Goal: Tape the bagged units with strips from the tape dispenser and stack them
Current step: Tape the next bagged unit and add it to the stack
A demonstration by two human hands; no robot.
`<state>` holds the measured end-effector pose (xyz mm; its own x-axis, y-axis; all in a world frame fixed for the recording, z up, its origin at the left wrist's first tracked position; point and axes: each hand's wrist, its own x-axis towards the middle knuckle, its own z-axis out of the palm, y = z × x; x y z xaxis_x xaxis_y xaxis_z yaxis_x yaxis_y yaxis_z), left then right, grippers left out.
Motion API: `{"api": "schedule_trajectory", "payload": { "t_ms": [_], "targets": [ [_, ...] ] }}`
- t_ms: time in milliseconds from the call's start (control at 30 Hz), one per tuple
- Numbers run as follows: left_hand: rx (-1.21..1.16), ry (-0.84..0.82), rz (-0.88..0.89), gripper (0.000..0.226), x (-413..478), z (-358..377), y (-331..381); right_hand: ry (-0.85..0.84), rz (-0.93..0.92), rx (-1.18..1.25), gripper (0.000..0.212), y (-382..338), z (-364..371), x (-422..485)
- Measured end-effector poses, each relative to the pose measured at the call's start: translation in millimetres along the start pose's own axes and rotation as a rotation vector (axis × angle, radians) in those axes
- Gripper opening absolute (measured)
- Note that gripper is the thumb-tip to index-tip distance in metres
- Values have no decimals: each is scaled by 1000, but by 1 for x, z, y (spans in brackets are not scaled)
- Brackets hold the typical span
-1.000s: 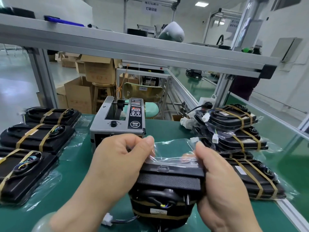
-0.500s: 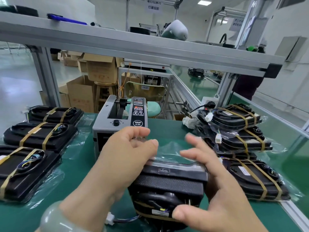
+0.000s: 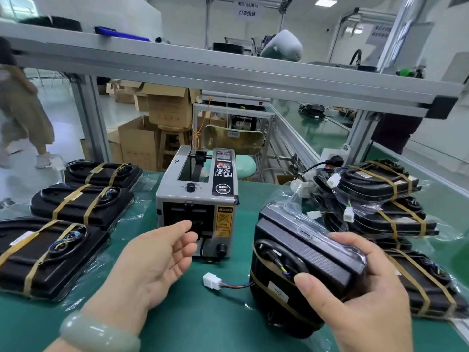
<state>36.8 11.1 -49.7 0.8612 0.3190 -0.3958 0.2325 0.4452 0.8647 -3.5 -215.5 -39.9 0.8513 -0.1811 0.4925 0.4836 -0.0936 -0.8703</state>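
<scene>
Head camera: left hand (image 3: 157, 260), fingers spread and empty, has let go of the bagged unit (image 3: 304, 255) and reaches for the tape dispenser (image 3: 200, 199); right hand (image 3: 355, 288) alone grips the unit just right of it, a strip likely next

Black units (image 3: 304, 262), tan tape strips (image 3: 266, 288)

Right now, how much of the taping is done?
Looks done: three units in a row on the left, a stack on the right. In hand: the right hand grips a bagged unit; the left hand, open, is by the dispenser. Left: tape this one, stack it.
</scene>
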Motion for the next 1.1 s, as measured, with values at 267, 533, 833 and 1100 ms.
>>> {"api": "schedule_trajectory", "payload": {
  "t_ms": [267, 533, 833, 1100],
  "targets": [
    [-46, 42, 7, 6, 11, 6, 6, 2, 16, 3, 65, 1, 1, -1],
    [-42, 85, -17, 10, 16, 4, 4, 6, -19, 6, 62, 5, -2, -3],
    [-61, 88, 0, 11, 22, 9, 7, 19, -32, 11, 62, 7, -1, -4],
    [0, 192, 78, 11, 30, 14, 4, 33, -60, -35, 59, 7, 0, -5]
  ]
}}
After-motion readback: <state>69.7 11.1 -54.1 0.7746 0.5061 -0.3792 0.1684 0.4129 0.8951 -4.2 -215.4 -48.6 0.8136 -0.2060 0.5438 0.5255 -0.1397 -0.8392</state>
